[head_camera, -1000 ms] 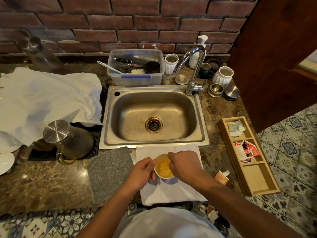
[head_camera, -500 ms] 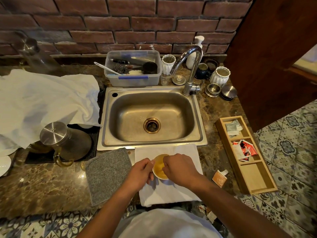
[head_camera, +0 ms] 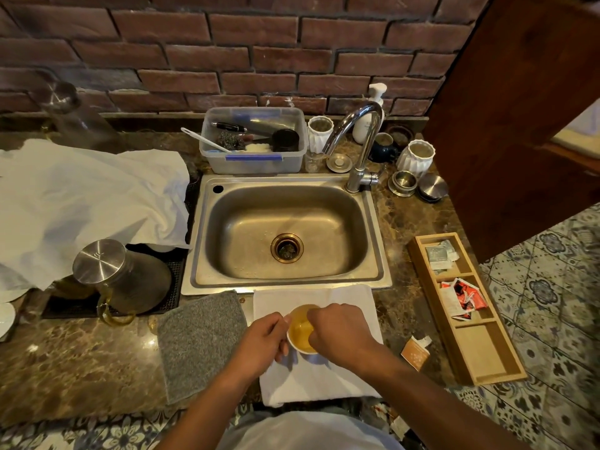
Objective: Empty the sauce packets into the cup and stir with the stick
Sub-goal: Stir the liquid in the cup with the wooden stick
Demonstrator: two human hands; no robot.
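Note:
A small white cup (head_camera: 300, 329) with amber liquid stands on a white folded cloth (head_camera: 311, 378) in front of the sink. My left hand (head_camera: 263, 342) grips the cup's left side. My right hand (head_camera: 337, 332) hovers over the cup's right rim with its fingers curled downward into the cup; the stick is hidden under that hand. An opened orange sauce packet (head_camera: 415, 350) lies on the counter to the right of the cloth. More red and white packets (head_camera: 462, 297) sit in the middle compartment of a wooden tray (head_camera: 487, 368).
A steel sink (head_camera: 285, 235) with a tap (head_camera: 357, 141) lies just behind the cloth. A grey mat (head_camera: 201, 342) lies on the left, with a glass jug with a steel lid (head_camera: 117, 280) beyond it. A plastic tub (head_camera: 253, 141) and jars line the brick wall.
Both hands stay at the cup. My right hand has shifted slightly left over the cup's mouth, and the camera has tilted a little.

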